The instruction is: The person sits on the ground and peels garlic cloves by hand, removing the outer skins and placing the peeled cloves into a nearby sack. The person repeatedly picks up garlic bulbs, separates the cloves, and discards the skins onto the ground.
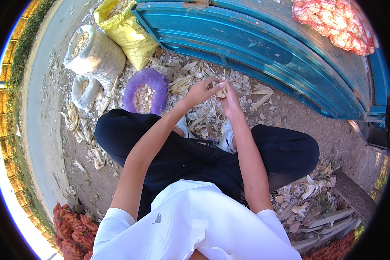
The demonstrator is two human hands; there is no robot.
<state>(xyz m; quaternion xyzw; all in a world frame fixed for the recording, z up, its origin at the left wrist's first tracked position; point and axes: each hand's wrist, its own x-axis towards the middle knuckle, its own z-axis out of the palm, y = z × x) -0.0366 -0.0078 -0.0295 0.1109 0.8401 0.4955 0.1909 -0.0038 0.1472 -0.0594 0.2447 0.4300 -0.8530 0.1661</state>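
Observation:
Between both hands, above the littered ground and beyond my knees, is a pale garlic bulb [221, 92]. My left hand [202, 91] reaches in from the left, its thumb and fingers gripping the bulb's upper side. Cupped around the bulb's right and lower side is my right hand [230, 101]. How far the bulb is broken apart is hard to see behind the fingers. Left of my hands stands a purple mesh bag [160, 94], its rim rolled down around loose garlic cloves [144, 98].
White sacks [99, 53] [81, 97] and a yellow woven sack [134, 40] stand at the far left. A blue metal truck side panel [234, 42] spans ahead, with a red mesh sack of garlic [336, 24] above. Garlic skins [204, 113] cover the ground; a tree trunk [354, 191] is lower right.

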